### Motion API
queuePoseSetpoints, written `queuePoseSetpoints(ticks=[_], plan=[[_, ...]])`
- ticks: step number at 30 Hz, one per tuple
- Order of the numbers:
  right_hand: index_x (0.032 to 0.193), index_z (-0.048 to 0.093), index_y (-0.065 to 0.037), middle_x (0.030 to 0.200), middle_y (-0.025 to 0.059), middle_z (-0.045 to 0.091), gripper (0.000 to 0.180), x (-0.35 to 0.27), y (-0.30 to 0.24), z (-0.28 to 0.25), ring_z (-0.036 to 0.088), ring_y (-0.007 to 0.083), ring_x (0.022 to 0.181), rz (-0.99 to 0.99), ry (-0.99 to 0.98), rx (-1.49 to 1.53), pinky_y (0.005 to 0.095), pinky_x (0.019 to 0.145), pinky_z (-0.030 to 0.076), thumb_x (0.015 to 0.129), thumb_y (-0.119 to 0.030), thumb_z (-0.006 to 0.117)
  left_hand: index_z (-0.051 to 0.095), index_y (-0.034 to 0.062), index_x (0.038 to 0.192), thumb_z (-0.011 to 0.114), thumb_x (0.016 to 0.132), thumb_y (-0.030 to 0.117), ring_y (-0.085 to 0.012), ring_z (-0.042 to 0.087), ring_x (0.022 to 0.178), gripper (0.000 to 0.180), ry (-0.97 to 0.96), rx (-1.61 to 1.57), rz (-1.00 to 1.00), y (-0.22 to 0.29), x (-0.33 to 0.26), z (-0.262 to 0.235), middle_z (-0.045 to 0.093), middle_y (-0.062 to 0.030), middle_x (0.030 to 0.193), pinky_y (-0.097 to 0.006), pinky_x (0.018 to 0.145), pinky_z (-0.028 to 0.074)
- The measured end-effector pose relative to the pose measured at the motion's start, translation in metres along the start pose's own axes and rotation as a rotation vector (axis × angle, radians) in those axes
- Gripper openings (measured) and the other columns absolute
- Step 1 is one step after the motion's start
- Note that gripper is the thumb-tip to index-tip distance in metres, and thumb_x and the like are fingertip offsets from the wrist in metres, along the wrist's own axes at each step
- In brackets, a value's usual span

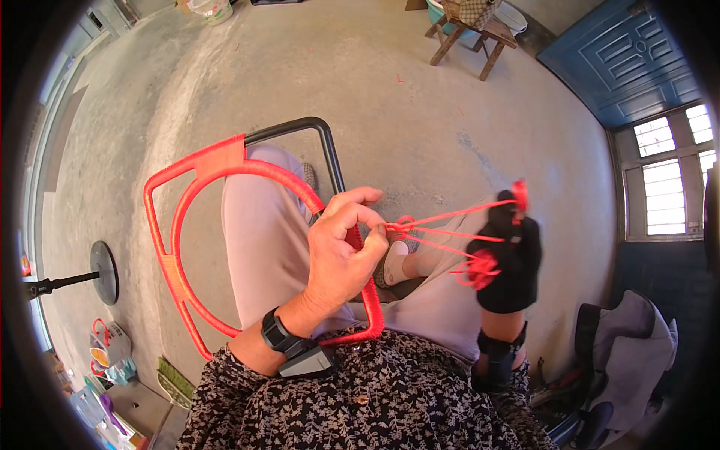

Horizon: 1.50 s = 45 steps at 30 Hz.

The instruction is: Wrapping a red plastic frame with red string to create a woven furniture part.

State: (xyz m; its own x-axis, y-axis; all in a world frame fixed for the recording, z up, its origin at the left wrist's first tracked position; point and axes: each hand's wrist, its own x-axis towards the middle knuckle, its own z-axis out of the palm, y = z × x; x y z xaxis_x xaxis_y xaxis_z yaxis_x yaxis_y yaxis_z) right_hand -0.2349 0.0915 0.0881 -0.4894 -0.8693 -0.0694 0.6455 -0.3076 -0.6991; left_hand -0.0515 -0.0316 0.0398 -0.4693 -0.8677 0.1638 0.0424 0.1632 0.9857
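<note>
A rectangular frame with rounded corners and an inner ring (222, 158) rests on my lap, mostly wrapped in red cord. One bare black stretch of tube (327, 142) shows at its far right corner. My left hand (343, 244) is bare and closed beside the frame's right side, pinching red cord at the fingertips. Several taut strands of red cord (446, 217) run across to my right hand (511, 251), which wears a black glove. That hand is closed on the cord, with a loose red bundle (481, 270) at its palm side. Its fingers are partly blurred.
A small wooden stool (480, 34) stands far off on the concrete floor, near a blue door (637, 56). At left are a black round-based stand (105, 272), a white bucket (111, 343) and a green broom head (175, 384). Grey cloth (626, 345) drapes something at right.
</note>
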Motion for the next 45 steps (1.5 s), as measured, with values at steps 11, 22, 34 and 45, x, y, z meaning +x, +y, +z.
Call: queuePoseSetpoints(ticks=[11, 22, 34, 45], plan=[[0.137, 0.041, -0.007, 0.135, 0.0025, 0.050, 0.042, 0.003, -0.070, -0.039, 0.043, 0.0037, 0.060, -0.527, 0.231, -0.218, 0.0176, 0.057, 0.038, 0.097, -0.018, 0.046, 0.058, 0.0010, 0.076, 0.059, 0.074, 0.001, -0.0219, 0.057, 0.100, 0.003, 0.018, 0.192, 0.137, 0.005, 0.003, 0.001, 0.060, -0.0150, 0.109, -0.031, 0.087, 0.043], [0.111, 0.062, -0.006, 0.095, 0.0054, 0.066, 0.034, 0.027, -0.008, -0.036, 0.061, 0.0141, 0.077, -0.373, 0.209, -1.573, 0.0271, 0.071, 0.049, 0.079, -0.012, 0.069, 0.059, 0.0005, 0.077, 0.059, 0.075, -0.003, -0.0162, 0.055, 0.097, 0.004, 0.019, 0.126, 0.094, 0.006, 0.001, -0.002, 0.059, -0.0120, 0.108, -0.028, 0.085, 0.043], [0.100, 0.064, -0.003, 0.066, 0.0016, 0.057, 0.020, 0.028, 0.043, 0.029, 0.056, 0.0103, 0.065, 0.348, 0.082, -0.921, 0.0245, 0.060, 0.045, 0.084, -0.016, 0.064, 0.058, 0.0006, 0.077, 0.058, 0.075, -0.002, -0.0176, 0.055, 0.098, 0.003, -0.001, 0.043, 0.072, 0.004, 0.002, -0.008, 0.059, -0.0117, 0.107, -0.030, 0.086, 0.043], [0.096, 0.049, -0.006, 0.092, 0.0055, 0.055, 0.010, 0.017, 0.026, 0.030, 0.033, 0.0027, 0.049, 0.254, 0.126, -0.229, 0.0173, 0.048, 0.031, 0.090, -0.014, 0.051, 0.057, -0.0002, 0.077, 0.055, 0.076, -0.004, -0.0169, 0.054, 0.098, 0.004, -0.006, 0.032, 0.060, 0.001, 0.002, -0.009, 0.059, -0.0124, 0.107, -0.028, 0.087, 0.042]])
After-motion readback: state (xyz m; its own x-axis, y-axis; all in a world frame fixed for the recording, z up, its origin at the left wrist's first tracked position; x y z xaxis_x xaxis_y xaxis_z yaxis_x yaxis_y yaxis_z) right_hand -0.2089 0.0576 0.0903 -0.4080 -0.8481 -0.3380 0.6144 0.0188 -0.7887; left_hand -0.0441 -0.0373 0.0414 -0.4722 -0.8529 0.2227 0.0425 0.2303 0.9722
